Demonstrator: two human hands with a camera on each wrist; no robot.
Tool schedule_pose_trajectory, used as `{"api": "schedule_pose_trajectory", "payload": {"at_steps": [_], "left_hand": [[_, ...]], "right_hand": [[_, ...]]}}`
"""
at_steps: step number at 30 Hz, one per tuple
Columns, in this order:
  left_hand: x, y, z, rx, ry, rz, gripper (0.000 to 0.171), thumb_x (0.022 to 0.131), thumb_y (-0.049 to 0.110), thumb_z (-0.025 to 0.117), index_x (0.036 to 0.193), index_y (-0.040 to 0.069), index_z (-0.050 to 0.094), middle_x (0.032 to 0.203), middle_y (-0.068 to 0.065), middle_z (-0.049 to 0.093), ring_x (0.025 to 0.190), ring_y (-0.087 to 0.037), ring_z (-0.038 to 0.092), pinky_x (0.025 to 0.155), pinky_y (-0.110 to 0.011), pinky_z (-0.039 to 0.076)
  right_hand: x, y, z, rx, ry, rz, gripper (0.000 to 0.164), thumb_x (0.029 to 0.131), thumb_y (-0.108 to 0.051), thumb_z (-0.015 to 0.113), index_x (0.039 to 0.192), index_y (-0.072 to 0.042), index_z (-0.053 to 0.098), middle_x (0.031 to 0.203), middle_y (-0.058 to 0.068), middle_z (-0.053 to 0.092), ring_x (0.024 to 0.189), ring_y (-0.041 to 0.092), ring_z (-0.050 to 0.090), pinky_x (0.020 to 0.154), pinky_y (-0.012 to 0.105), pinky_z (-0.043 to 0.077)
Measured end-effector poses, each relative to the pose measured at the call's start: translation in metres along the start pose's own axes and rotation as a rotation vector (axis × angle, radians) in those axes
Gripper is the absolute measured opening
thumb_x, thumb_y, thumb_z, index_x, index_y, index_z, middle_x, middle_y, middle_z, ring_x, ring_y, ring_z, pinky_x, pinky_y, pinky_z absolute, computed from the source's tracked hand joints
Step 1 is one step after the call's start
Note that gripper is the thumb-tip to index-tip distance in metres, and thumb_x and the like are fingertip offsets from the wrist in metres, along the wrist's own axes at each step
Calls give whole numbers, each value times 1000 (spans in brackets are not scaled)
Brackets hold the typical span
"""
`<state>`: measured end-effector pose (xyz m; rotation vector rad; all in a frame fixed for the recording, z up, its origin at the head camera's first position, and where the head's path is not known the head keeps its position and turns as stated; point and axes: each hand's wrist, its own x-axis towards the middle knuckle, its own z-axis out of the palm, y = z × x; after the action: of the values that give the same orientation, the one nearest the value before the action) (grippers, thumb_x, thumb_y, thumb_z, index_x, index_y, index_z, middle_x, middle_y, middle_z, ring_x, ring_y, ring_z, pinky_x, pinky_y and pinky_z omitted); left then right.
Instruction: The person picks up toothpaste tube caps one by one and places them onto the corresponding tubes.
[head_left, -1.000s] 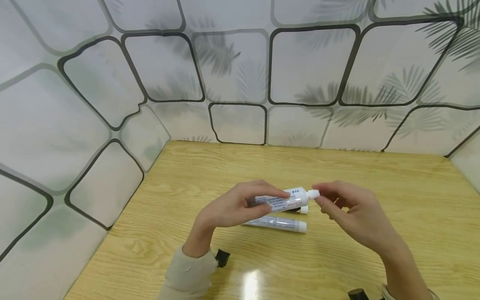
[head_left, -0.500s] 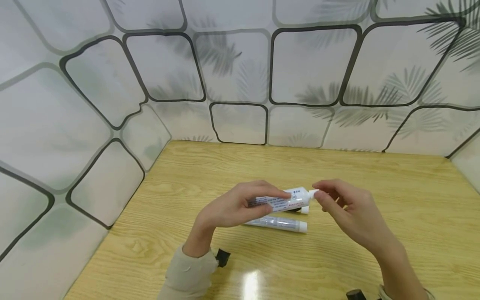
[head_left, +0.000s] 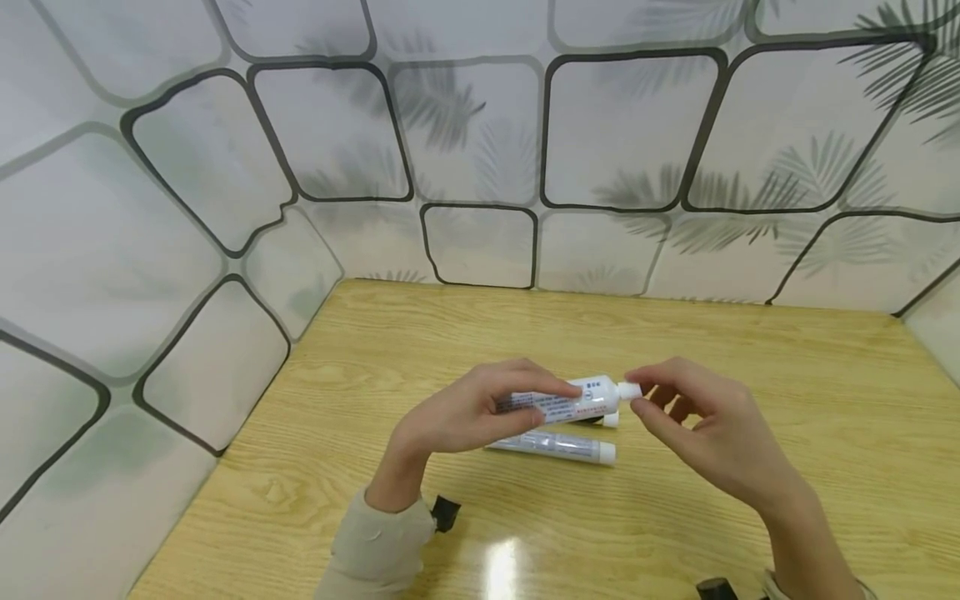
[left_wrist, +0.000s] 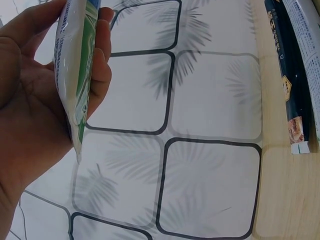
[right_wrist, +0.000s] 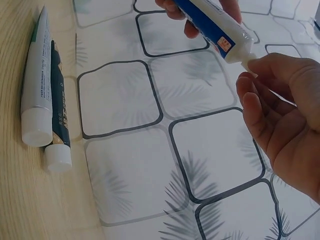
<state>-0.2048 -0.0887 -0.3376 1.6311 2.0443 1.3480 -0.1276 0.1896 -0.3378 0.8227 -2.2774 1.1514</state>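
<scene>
My left hand (head_left: 468, 408) grips a white toothpaste tube (head_left: 596, 398) above the table, its thumb and fingers on either side. The tube points right and shows printed text; a blue face of the same tube (right_wrist: 212, 25) appears in the right wrist view, a green one in the left wrist view. With thumb and forefinger, my right hand (head_left: 720, 433) pinches the small white cap (head_left: 629, 390) at the tube's end. Below, a second white toothpaste tube (head_left: 555, 446) lies on the table beside a dark tube (right_wrist: 59, 100), which the held tube mostly hides in the head view.
Both lying tubes have white caps facing right in the head view. The wood-grain table (head_left: 360, 350) meets a patterned wall covering (head_left: 480, 133) at the back and left. Black pieces show at each wrist, one by the left cuff (head_left: 378, 542).
My right thumb and fingers have shifted slightly at the cap, covering more of it half a second ago and less now. The left hand and held tube stay almost still.
</scene>
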Motion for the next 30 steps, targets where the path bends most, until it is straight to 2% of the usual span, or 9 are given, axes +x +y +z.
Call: {"api": "schedule_pose_trajectory", "payload": {"at_steps": [12,24,30], "left_hand": [[-1,0,0,-11,3,10,33,101,5,56,134,4,60,124,-5,63,97,-13,52,79,-27,47],[-1,1,-1,-4,0,-6,33,101,7,57,134,5,61,126,-5,62,102,-13,54,82,-28,47],[-1,1,-1,-5,0,-5,33,101,7,57,133,5,62,126,-5,62,102,-13,54,83,-28,48]], "right_hand": [[2,0,2,-9,8,3,48,72,20,76,110,-9,71,94,-10,67,75,3,62,59,16,50],[1,1,4,-64,3,63,28,84,11,71,98,-14,71,83,-14,63,64,1,56,53,16,45],[1,0,4,-64,17,82,27,85,9,71,101,-12,72,84,-10,66,65,3,58,54,16,46]]}}
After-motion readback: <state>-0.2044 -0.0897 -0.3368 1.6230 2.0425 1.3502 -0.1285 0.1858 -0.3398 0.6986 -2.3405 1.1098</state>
